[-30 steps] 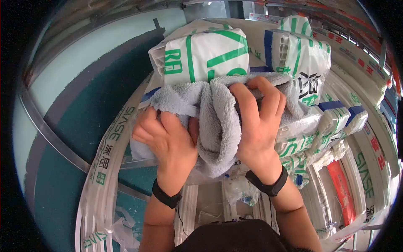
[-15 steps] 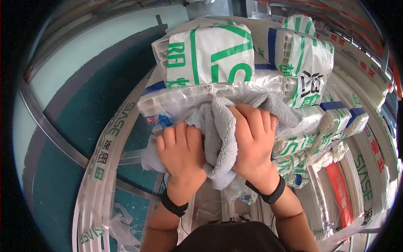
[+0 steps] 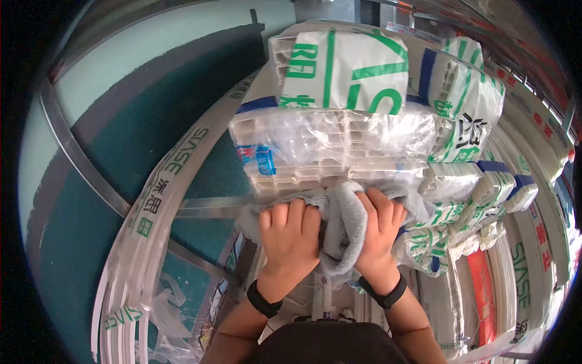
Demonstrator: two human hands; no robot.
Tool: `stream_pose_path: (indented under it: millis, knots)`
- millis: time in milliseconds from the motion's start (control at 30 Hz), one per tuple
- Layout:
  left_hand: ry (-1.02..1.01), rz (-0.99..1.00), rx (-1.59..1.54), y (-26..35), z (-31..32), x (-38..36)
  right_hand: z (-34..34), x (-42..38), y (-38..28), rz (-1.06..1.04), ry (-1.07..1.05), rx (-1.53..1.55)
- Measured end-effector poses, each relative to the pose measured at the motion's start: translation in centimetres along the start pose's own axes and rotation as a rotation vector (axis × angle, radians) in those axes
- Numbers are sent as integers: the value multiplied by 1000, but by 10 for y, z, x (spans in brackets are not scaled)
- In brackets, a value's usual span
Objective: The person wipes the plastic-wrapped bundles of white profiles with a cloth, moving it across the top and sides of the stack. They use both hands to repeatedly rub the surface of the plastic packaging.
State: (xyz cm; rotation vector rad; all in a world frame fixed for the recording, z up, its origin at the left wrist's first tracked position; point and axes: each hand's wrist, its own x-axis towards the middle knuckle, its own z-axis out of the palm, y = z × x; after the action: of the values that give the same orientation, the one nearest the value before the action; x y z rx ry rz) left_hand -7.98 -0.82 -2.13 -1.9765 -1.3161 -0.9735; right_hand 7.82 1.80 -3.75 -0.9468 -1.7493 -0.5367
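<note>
A fluffy grey cloth (image 3: 344, 227) is bunched between my two hands, a thick fold of it hanging down in the middle. My left hand (image 3: 290, 233) is closed over its left part, knuckles up. On the right side my right hand (image 3: 379, 227) grips it the same way, fingers curled into the pile. The cloth lies against the lower front of a stack of plastic-wrapped white profiles (image 3: 339, 136), whose hollow ends face me. A blue and red label (image 3: 257, 159) shows under the wrap at the stack's left.
Long wrapped profiles (image 3: 160, 194) with green lettering lean at the left by a teal and white wall (image 3: 206, 85). A metal bar (image 3: 212, 208) runs behind them. More wrapped bundles (image 3: 485, 182) lie to the right, near a red strip (image 3: 482, 297).
Both hands have come lower with the cloth, down the front of the stack, uncovering more of the profile ends. The view has shifted, so the stack appears further right.
</note>
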Motion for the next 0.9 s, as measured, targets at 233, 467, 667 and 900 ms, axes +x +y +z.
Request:
stream_pose_path:
  millis: [233, 467, 667, 900]
  knots:
    - [19, 4, -32, 2, -3, -4, -3, -14, 3, 32, -95, 15]
    - [-3, 74, -106, -5, 0, -20, -2, -39, 7, 38, -109, 48]
    - [-28, 87, -244, -20, -13, -34, -18, -37, 15, -5, -90, 169]
    - [405, -27, -22, -50, -51, 51, -36, 63, 18, -50, 398, 188]
